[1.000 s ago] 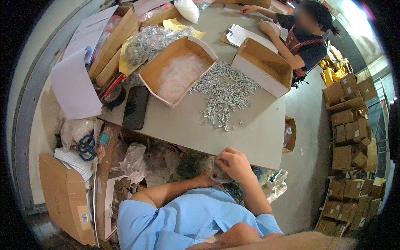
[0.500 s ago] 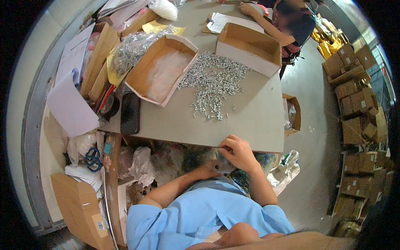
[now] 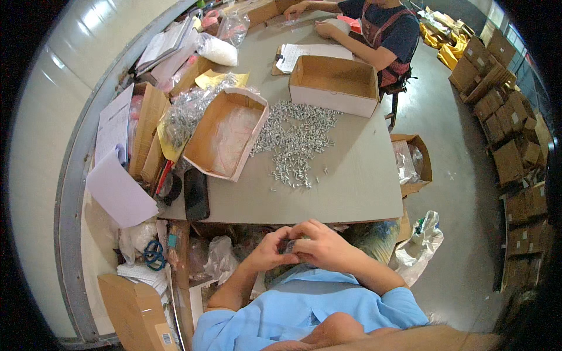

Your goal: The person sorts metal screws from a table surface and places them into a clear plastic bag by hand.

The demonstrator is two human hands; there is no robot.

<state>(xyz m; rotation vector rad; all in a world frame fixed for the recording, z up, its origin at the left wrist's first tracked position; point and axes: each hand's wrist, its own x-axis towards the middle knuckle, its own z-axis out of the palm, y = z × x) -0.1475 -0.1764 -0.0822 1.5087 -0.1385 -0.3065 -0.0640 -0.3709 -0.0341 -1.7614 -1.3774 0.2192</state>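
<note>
Just off the table's front edge, my left hand (image 3: 270, 250) and my right hand (image 3: 321, 244) meet with curled fingers. Between them they grip a small see-through plastic bag (image 3: 289, 246), mostly covered by the fingers; its contents cannot be made out. Beyond my hands, a loose pile of small silver screws (image 3: 300, 137) spreads over the grey table (image 3: 345, 190). Left of the pile stands an open cardboard box (image 3: 195, 145) with flat see-through bags (image 3: 234, 137) inside. Another open box (image 3: 333, 102), brown inside and white outside, sits behind the pile.
A dark phone (image 3: 196, 194) and a roll of black tape (image 3: 171, 188) lie at the table's left. Papers (image 3: 120, 187) hang there. Across the table a co-worker's hands (image 3: 328, 28) are busy near a clipboard (image 3: 313, 55). Stacked cartons (image 3: 515, 152) line the right side.
My left hand has come up from below the table edge to meet my right hand at the bag. The view has shifted, so the table sits lower. The co-worker's second hand now shows.
</note>
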